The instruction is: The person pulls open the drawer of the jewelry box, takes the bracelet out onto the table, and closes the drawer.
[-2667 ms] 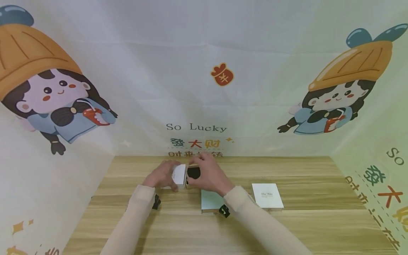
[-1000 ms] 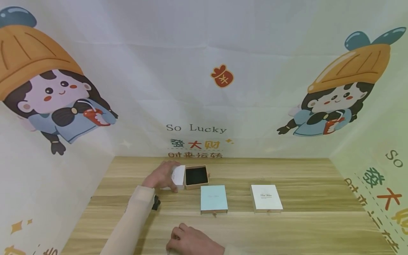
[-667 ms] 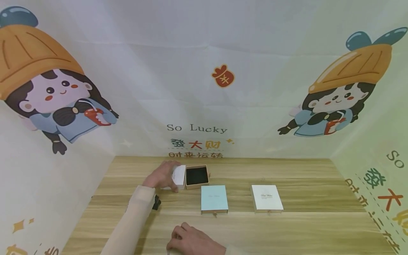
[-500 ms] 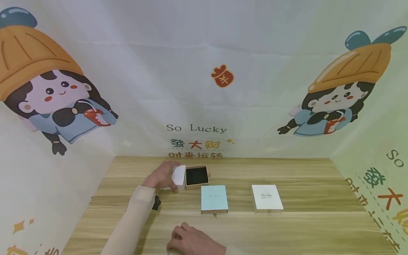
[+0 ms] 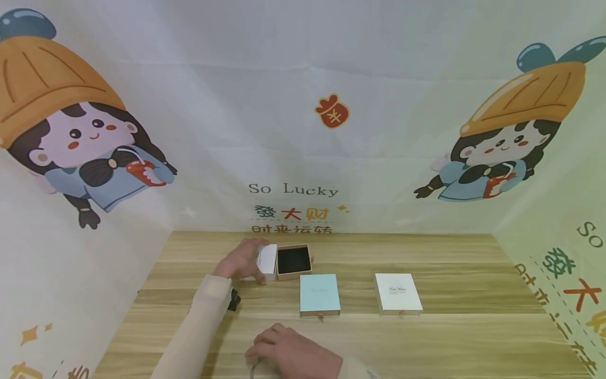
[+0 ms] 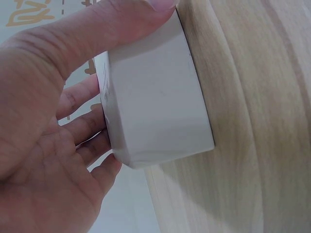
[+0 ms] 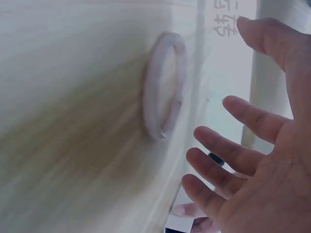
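My left hand (image 5: 240, 260) grips the white box sleeve (image 5: 268, 261) at the back left, thumb across the near side in the left wrist view and fingers behind it. Against the sleeve's right end lies its tan drawer (image 5: 293, 261) with a black pad inside. My right hand (image 5: 294, 351) is low at the table's front. In the right wrist view its fingers (image 7: 228, 145) are spread and hold nothing. A pale pinkish bangle (image 7: 151, 92) is near them on the wood, apart from the hand; the head view shows only part of it.
A light blue box (image 5: 319, 295) sits in front of the drawer. Farther right is a white box (image 5: 398, 292) with printed lettering. Both stand on the wooden table (image 5: 454, 342), which printed cloth walls (image 5: 379, 168) enclose at the back and sides.
My right hand has left the drawer for the table's front, baring the black pad. In the last half second it has risen slightly, showing more of the bangle. My left hand stays on the sleeve.
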Available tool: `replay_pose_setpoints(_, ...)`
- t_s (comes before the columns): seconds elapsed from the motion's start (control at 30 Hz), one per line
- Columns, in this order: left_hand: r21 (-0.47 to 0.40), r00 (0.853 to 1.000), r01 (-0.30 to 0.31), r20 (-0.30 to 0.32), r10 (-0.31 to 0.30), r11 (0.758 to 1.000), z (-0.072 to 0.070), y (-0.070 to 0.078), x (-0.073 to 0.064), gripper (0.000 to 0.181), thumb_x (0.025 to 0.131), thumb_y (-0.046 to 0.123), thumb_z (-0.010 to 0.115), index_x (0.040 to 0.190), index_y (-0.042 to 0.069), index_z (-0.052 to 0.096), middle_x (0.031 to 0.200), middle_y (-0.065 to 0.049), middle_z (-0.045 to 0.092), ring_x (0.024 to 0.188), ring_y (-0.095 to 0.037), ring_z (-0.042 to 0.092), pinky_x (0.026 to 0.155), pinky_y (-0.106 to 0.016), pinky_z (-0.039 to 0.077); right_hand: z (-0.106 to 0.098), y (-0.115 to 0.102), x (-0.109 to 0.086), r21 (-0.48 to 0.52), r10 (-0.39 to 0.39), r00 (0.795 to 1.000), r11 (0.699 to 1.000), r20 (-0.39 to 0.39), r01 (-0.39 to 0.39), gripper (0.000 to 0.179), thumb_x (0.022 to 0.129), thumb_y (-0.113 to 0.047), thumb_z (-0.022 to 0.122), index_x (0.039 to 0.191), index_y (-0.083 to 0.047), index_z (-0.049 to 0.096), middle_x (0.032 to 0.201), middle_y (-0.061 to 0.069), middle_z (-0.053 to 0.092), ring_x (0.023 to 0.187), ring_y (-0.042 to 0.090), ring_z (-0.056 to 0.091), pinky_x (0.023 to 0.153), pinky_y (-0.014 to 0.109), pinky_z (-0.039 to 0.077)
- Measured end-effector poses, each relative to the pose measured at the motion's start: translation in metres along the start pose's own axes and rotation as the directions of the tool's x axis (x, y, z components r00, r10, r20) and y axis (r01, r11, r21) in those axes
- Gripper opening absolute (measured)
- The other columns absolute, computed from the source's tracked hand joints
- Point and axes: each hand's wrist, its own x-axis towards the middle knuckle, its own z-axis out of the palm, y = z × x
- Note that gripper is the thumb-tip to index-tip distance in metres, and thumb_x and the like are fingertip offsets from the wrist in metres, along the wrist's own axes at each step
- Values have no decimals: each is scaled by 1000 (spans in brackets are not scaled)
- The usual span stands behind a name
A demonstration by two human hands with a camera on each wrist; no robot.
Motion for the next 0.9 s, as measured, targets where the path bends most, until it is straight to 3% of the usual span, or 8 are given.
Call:
replay_pose_setpoints(0.1, 5, 1000, 1, -2, -1, 1000, 0, 0, 0, 106, 59, 14, 98, 151, 10, 47, 159, -17, 43, 146, -40, 38, 117, -57, 38, -6, 2, 1, 22, 15, 1000, 1000, -6, -15, 62, 93, -55, 68, 146, -24, 54, 144, -6, 57, 130, 9, 49, 107, 19, 43)
replay_pose_setpoints(0.27, -3, 1000, 6, -7, -6, 1000, 0, -1, 1, 105, 58, 13, 99, 150, 10, 48, 159, -17, 43, 145, -40, 38, 116, -58, 40, -17, 0, 2, 156, 74, 997, 985, -36, -67, 68, 93, -52, 70, 150, -23, 48, 151, -8, 52, 136, 8, 46, 112, 23, 42)
replay_pose_setpoints(0.47, -11, 1000, 10, -18, -10, 1000, 1, -2, 1, 105, 57, 13, 99, 149, 11, 50, 157, -15, 45, 141, -38, 43, 113, -57, 43, -31, 2, 3, 317, 191, 979, 935, -67, -160, 71, 93, -54, 69, 153, -26, 44, 151, -11, 51, 137, 11, 49, 112, 31, 45)
replay_pose_setpoints(0.67, -15, 1000, 2, -20, -2, 1000, 2, -2, 0, 105, 56, 12, 98, 149, 11, 50, 156, -15, 47, 141, -37, 44, 113, -57, 44, -51, 13, -2, 491, 323, 943, 835, -77, -246, 73, 93, -48, 72, 155, -23, 42, 151, -3, 54, 134, 17, 55, 110, 34, 48)
replay_pose_setpoints(0.8, -13, 1000, -7, -21, 7, 1000, 2, -1, -1, 104, 56, 11, 98, 148, 9, 50, 154, -15, 49, 139, -37, 45, 113, -56, 43, -64, 27, -5, 613, 392, 915, 747, -95, -256, 66, 94, -40, 74, 151, -26, 46, 148, -1, 56, 132, 19, 57, 110, 38, 49)
replay_pose_setpoints(0.9, 4, 1000, -10, -20, 10, 1000, 0, -1, -1, 104, 56, 12, 99, 148, 9, 50, 151, -15, 51, 137, -36, 46, 112, -55, 44, -74, 39, -7, 665, 433, 896, 699, -99, -264, 61, 95, -39, 72, 150, -28, 46, 147, 1, 58, 131, 24, 58, 109, 43, 50)
